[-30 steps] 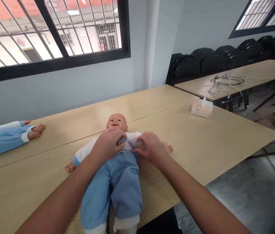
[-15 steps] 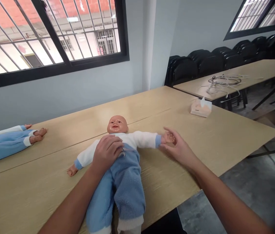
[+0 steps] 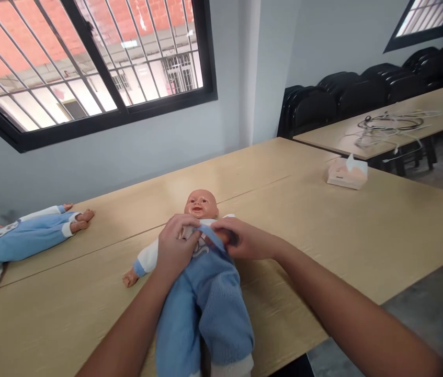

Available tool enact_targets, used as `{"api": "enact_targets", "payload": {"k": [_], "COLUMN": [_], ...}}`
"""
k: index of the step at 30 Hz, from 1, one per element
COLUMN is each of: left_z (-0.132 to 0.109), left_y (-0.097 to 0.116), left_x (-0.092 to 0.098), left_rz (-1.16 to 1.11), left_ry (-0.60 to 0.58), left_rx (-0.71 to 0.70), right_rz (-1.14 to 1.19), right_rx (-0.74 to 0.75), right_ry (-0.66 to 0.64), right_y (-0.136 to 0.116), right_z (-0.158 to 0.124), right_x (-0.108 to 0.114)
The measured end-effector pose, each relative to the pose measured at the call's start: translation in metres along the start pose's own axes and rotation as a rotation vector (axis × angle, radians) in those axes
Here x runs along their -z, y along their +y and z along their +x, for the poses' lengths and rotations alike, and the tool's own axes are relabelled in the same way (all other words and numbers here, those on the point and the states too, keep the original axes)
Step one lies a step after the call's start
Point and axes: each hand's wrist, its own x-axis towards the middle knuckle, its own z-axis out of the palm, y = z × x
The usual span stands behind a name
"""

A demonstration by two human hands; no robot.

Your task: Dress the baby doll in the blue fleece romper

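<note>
A baby doll [image 3: 202,204] in a white top and blue overalls [image 3: 221,293] lies face up, its legs toward me. My left hand [image 3: 178,241] is on its chest, fingers and thumb closed at the upper end of a light-blue cloth band [image 3: 211,235]. At the band's other side, my right hand [image 3: 245,238] is closed around the doll's bent forearm, held in against the chest. Part of that forearm and its hand is hidden by my fingers. The doll's other arm [image 3: 130,276] lies stretched out on the table.
A second doll [image 3: 36,238] in similar clothes lies at the left on the wooden table [image 3: 323,251]. A tissue box [image 3: 347,173] stands at the right. Tangled cables [image 3: 389,128] lie on a farther table, with stacked black chairs [image 3: 311,110] behind.
My right hand has brought the doll's arm from stretched out sideways to bent over its chest. My left hand has gone from lying on the chest to pinching the blue band.
</note>
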Motion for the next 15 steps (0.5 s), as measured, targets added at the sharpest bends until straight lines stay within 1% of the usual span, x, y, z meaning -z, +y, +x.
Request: {"api": "enact_targets", "payload": {"k": [2,4,6,8,11,13,14,15], "left_z": [0.003,0.004,0.004,0.003,0.002,0.000,-0.002,-0.005], "left_y": [-0.002,-0.006,-0.011,-0.013,-0.009,-0.005,-0.003,-0.003], "left_x": [-0.004,-0.009,-0.012,-0.010,-0.001,0.004,0.005,0.005], "left_rz": [-0.035,-0.076,-0.089,-0.062,0.000,0.049,0.080,0.117], "left_ry": [-0.039,-0.063,-0.088,-0.131,-0.263,-0.356,-0.370,-0.355], "left_rx": [0.078,0.065,-0.018,-0.131,-0.304,-0.387,-0.418,-0.446], "right_rz": [0.159,0.311,0.446,0.604,0.804,0.859,0.858,0.846], "right_rx": [-0.008,-0.031,-0.086,-0.159,-0.264,-0.312,-0.322,-0.323], "right_ry": [-0.067,-0.096,-0.068,-0.013,0.106,0.163,0.176,0.174], "right_y": [-0.002,-0.003,0.000,0.008,0.022,0.027,0.028,0.028], "right_z": [-0.005,-0.007,-0.007,-0.008,-0.009,-0.010,-0.010,-0.010], "right_x": [0.003,0.005,0.004,0.000,-0.009,-0.013,-0.014,-0.012]}}
